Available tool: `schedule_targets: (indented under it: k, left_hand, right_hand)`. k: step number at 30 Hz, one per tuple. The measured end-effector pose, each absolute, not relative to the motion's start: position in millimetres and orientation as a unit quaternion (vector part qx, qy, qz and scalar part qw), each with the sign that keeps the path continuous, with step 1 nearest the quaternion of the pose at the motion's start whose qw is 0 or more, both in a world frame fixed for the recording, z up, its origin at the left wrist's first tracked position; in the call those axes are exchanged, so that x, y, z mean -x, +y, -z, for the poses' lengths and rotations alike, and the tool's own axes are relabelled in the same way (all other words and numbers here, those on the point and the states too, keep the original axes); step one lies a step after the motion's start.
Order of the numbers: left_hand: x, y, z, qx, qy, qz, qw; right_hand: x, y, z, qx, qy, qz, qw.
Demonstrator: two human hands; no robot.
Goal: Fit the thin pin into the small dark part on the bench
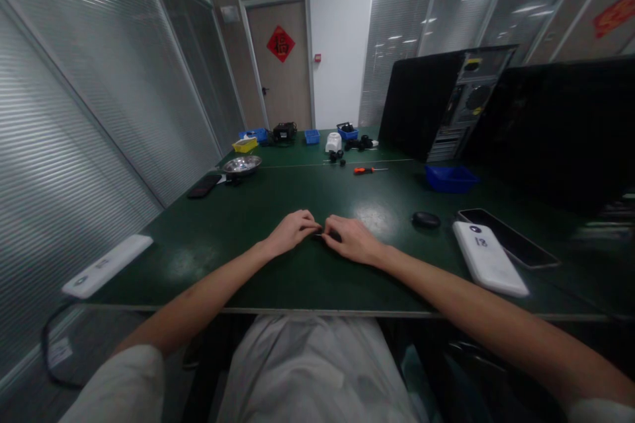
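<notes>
My left hand (292, 230) and my right hand (353, 239) rest on the green table (258, 211), fingertips meeting over a small black part (327, 234). Both hands are closed in a pinch on it. The part is mostly hidden by my fingers and I cannot name it. A small black oval object (426, 219) lies to the right of my right hand.
A white device (487, 258) and a dark phone (508, 238) lie at the right. A blue bin (450, 178), a computer tower (446, 102), an orange-handled screwdriver (366, 170), a metal bowl (242, 164), a white bar (106, 266) and small bins stand farther off.
</notes>
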State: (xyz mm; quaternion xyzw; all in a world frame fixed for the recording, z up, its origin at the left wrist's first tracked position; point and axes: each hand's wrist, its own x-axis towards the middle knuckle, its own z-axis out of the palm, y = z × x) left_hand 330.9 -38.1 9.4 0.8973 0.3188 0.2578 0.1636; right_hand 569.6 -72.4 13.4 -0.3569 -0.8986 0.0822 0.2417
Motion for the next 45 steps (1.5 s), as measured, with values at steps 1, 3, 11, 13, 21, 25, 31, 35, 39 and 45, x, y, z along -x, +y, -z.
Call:
schedule_targets:
  k: [1, 3, 11, 13, 21, 25, 31, 35, 39, 45]
  left_hand:
    - [-330, -37, -9, -0.902, 0.316, -0.247, 0.161]
    - [-328, -39, -10, -0.9, 0.317, -0.247, 0.167]
    - [-330, -55, -23, -0.911, 0.291, -0.228, 0.186]
    - [-330, -53, -24, -0.914, 0.289, -0.219, 0.183]
    - [-317, -46, -23, -0.911, 0.298, -0.201, 0.201]
    - [-268, -28, -25, -0.885, 0.37, -0.202, 0.198]
    - [-116, 8, -27, -0.74, 0.632, -0.221, 0.058]
    - [-37, 3, -25, -0.665, 0.722, -0.171, -0.082]
    - [-10, -9, -22, -0.607, 0.768, -0.158, -0.129]
    - [-8, -12, -21, -0.566, 0.799, -0.146, -0.141]
  right_hand:
    - [-570, -72, -14, 0.356, -0.899, -0.084, 0.242]
    - [-571, -71, -14, 0.358, -0.897, -0.09, 0.243]
    - [-578, -70, -19, 0.387, -0.878, -0.117, 0.255]
    - [-579, -71, -19, 0.387, -0.882, -0.114, 0.242]
    - [-580, -71, -18, 0.399, -0.881, -0.113, 0.226]
    - [-579, -70, -17, 0.399, -0.882, -0.115, 0.221]
    - [-579, -69, -17, 0.402, -0.883, -0.105, 0.22]
    - [-579, -70, -19, 0.404, -0.881, -0.116, 0.217]
    - [-578, -71, -21, 0.407, -0.879, -0.123, 0.216]
    - [-578, -71, -20, 0.402, -0.881, -0.119, 0.22]
